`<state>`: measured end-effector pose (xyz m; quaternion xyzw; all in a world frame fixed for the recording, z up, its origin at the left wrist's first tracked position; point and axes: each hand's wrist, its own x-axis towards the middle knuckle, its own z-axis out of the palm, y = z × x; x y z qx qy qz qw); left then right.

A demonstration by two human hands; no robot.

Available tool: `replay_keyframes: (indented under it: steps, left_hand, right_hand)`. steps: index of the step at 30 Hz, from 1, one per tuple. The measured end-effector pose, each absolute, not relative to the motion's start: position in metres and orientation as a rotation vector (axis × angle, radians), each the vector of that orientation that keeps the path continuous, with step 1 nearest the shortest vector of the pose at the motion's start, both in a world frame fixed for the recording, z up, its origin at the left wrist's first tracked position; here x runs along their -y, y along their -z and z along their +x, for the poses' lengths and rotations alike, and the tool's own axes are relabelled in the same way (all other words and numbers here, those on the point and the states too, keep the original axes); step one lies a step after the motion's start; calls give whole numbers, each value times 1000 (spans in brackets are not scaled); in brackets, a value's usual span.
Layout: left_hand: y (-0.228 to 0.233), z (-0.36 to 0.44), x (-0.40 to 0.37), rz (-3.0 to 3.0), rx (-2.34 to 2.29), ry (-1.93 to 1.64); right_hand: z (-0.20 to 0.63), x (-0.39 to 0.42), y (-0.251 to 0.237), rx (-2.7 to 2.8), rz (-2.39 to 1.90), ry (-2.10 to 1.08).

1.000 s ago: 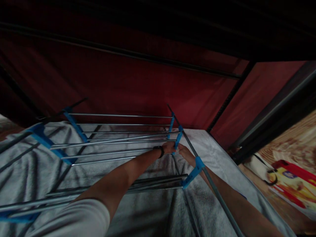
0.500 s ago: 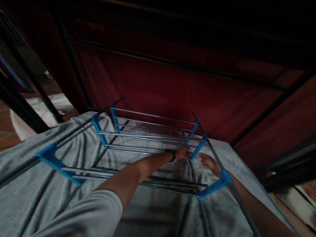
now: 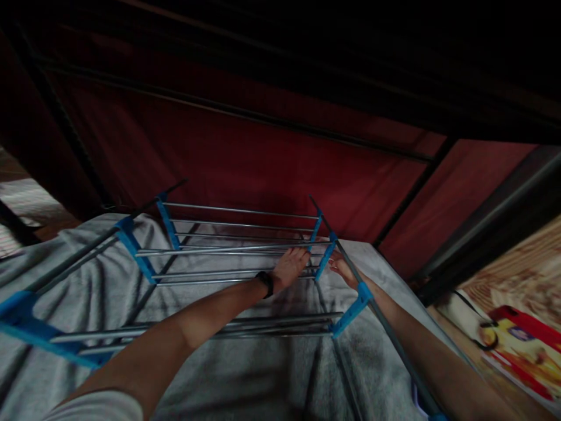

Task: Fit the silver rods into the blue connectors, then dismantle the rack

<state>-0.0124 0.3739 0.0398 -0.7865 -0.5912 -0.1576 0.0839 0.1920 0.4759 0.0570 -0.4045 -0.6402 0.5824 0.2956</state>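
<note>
Two bare hands work at the right end of a metal rack with blue brackets, lying on a grey cloth inside a dark red fabric enclosure.

The left hand [image 3: 291, 266] rests, fingers spread flat and gripping nothing, on the thin rods [image 3: 228, 248] of the middle tier, close to a blue bracket [image 3: 326, 260]. The right hand [image 3: 346, 270] reaches in from outside the right upright [image 3: 385, 330], touching the same bracket; whether its grip is closed cannot be told in the dim light. The rack [image 3: 197, 275] spans the grey cloth [image 3: 245, 380], its far end near the red wall [image 3: 263, 169]. This looks like the seating of a rod end in its bracket; the next move would call for steadying the rods while pressing the joint home. A wristband [image 3: 264, 282] is on the left arm.
</note>
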Motion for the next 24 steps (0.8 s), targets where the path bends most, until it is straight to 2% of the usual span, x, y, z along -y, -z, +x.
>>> replay_keyframes:
  steps: [7,24]
  left_hand:
    - [-42,-7,-413,-2380,2121,527]
    - [-48,-6,-424,-2432,2170,533]
  right_hand:
    - [185,-468,-72,1902,-842,-1545]
    - [180,-459,-75,1821,-841,-1554]
